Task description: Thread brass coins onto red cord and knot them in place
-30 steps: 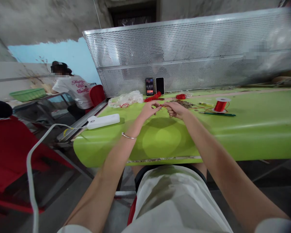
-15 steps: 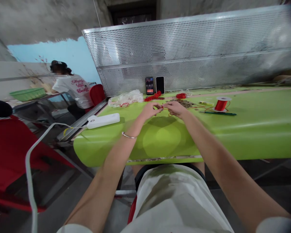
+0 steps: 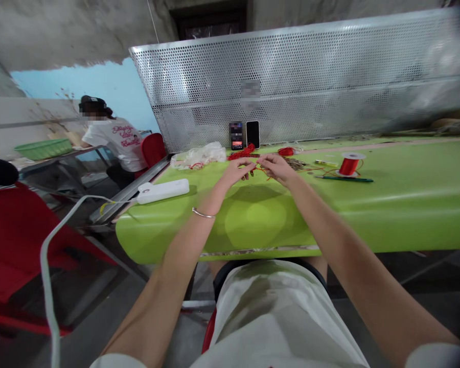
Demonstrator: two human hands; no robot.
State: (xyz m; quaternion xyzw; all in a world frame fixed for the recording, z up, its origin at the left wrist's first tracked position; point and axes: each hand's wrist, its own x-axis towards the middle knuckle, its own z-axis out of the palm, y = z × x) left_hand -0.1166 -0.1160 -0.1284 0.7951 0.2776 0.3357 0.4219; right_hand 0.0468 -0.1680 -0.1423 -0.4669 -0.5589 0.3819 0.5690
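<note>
Both my hands are held out over the green table, close together. My left hand has its fingertips pinched, and my right hand is pinched too. A thin red thread runs between the two hands. A silver bangle is on my left wrist. Just behind my right hand lies a small pile of brownish bits; what they are is too small to tell.
A red thread spool, a green pen, red cord bundles and a plastic bag lie on the table. Two phones lean on a perforated metal panel. A white power bank sits left. Another person sits far left.
My hands have shifted slightly while working the thread; my right hand's fingers have uncurled from a looser fist into a pinch. Nothing else moved.
</note>
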